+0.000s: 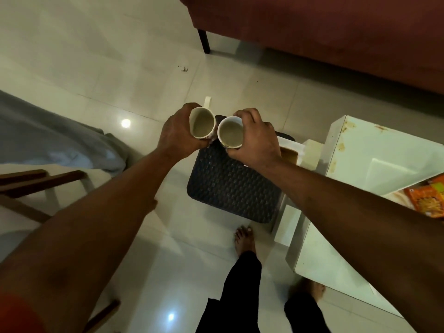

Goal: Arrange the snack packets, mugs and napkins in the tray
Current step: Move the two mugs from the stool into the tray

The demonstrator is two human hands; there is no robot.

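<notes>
- head view, far left: a grey cloth (48, 138) lies on the pale tiled floor (96, 68), with brown wooden slats (40, 179) just below it, well apart from both hands.
- left hand (177, 133) has its fingers wrapped closed around the side of a white mug (203, 123); the mug is tilted, its empty inside facing the camera and its handle (207, 102) sticking out beyond the fingers.
- right hand (254, 138) grips a second white mug (230, 133) by its rim and wall, fingertips curled over the far edge and thumb at the near edge; this mug is also empty.
- the two mugs sit side by side between the hands, their rims almost touching.
- beneath and nearer than the fingers is a dark woven tray (230, 186), with both mugs held above its far end.
- right of the right wrist stands a white table (360, 164), stained along its edges.
- an orange snack packet (427, 200) lies at the far right edge, partly cut off.
</notes>
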